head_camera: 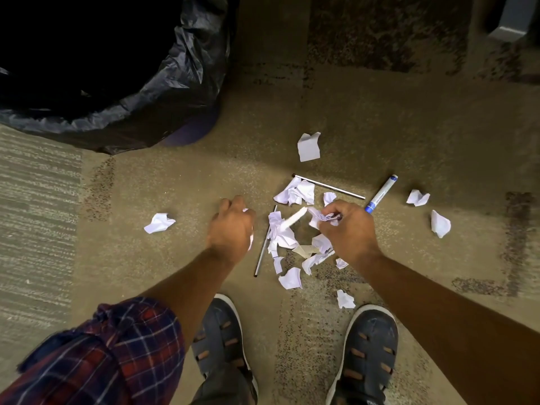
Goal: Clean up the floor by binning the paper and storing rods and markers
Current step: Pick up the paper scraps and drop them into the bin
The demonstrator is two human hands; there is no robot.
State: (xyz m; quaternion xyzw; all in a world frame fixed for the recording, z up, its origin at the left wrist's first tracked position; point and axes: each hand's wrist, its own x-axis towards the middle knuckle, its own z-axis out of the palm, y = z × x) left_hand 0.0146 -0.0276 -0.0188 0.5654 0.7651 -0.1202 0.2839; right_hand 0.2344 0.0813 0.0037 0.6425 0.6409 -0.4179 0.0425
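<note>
I'm watching both hands working the paper pile on the carpet point(175, 182). Right hand point(349, 229) is pinching a crumpled scrap point(324, 216) between fingertips. Left hand point(230, 226) is curling closed, with white paper peeking out at its edge, so it's likely clamped on scraps (can't see the palm side). Bin with black liner point(163, 83) is sitting far left, well apart from the mess. I'm judging this as early: most torn paper point(282, 232) is still lying between the hands, and strays are sitting out left point(159, 223) and right point(440, 223). Two rods point(328, 186) point(265, 242) and the blue marker point(381, 194) are lying untouched; storage spot isn't in view.
</note>
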